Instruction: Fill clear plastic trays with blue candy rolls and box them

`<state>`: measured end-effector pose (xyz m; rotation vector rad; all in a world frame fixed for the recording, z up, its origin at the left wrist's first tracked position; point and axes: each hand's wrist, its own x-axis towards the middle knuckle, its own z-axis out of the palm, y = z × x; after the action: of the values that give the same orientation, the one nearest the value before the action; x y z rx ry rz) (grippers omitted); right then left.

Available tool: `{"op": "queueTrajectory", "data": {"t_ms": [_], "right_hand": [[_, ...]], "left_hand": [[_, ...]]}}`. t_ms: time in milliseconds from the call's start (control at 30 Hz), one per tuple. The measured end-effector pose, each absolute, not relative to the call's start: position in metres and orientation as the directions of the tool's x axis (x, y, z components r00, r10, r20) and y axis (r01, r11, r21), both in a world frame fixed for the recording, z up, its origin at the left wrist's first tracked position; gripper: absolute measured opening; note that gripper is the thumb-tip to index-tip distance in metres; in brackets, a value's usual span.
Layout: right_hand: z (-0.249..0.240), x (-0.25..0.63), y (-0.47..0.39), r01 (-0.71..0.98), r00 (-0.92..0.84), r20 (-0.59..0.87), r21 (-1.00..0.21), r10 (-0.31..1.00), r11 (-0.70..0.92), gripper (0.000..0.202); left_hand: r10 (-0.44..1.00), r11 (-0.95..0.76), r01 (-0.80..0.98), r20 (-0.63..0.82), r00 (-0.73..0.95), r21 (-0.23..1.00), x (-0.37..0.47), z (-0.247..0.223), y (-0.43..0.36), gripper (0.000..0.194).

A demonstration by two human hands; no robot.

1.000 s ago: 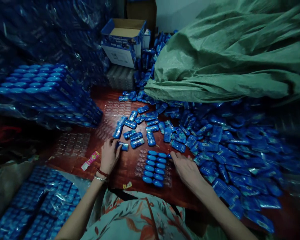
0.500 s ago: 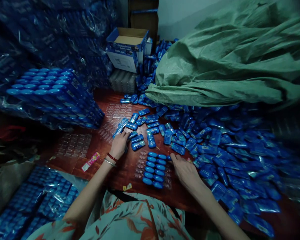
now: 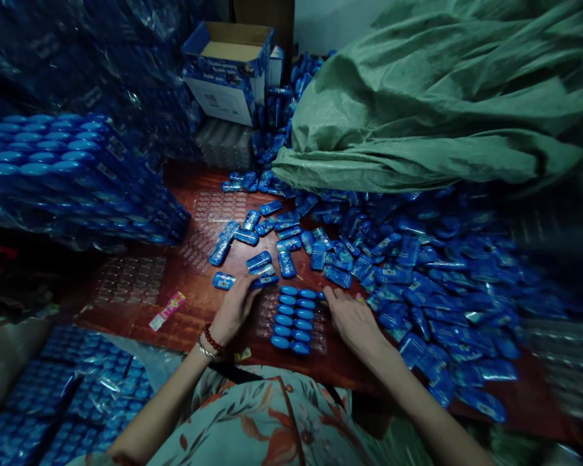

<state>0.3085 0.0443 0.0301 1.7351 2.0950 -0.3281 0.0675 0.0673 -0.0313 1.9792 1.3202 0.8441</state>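
Overhead, a green sack (image 3: 432, 110) slumps across the bench (image 3: 194, 304), with loose blue packets (image 3: 418, 272) spilled below it. Nearer, a clear tray (image 3: 291, 317) holds two rows of blue pieces; the left hand (image 3: 233, 307) closes its grip on one blue packet (image 3: 265, 281) just beside the tray's top-left corner, while the right hand (image 3: 352, 320) rests fingers curled at its top-right edge, grip unclear.

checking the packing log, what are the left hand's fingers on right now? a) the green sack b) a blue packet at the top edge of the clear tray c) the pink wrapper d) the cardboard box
b: the left hand reaches its fingers onto a blue packet at the upper left of the clear tray, far from sack, box and wrapper.
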Motion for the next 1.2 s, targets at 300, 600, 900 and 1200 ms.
{"op": "queueTrajectory", "data": {"t_ms": [300,600,900,1200], "right_hand": [[0.027,0.309,0.044,0.979,-0.136,-0.453,0.075,0.881,0.189,0.027],[0.028,0.308,0.045,0.966,-0.139,-0.460,0.130,0.877,0.222,0.029],[0.033,0.299,0.049,0.952,-0.154,-0.444,0.173,0.883,0.252,0.028],[0.042,0.321,0.071,0.979,-0.194,-0.362,-0.122,0.912,0.160,0.039]], "left_hand": [[0.902,-0.414,0.581,0.228,0.367,0.701,0.057,-0.022,0.080,0.025],[0.651,-0.749,0.596,0.160,0.742,0.288,0.065,-0.015,0.079,0.036],[0.465,-0.876,0.478,-0.142,0.874,0.072,0.088,0.002,0.101,0.024],[0.760,-0.618,0.579,0.215,0.613,0.532,0.054,-0.004,0.132,0.030]]}}
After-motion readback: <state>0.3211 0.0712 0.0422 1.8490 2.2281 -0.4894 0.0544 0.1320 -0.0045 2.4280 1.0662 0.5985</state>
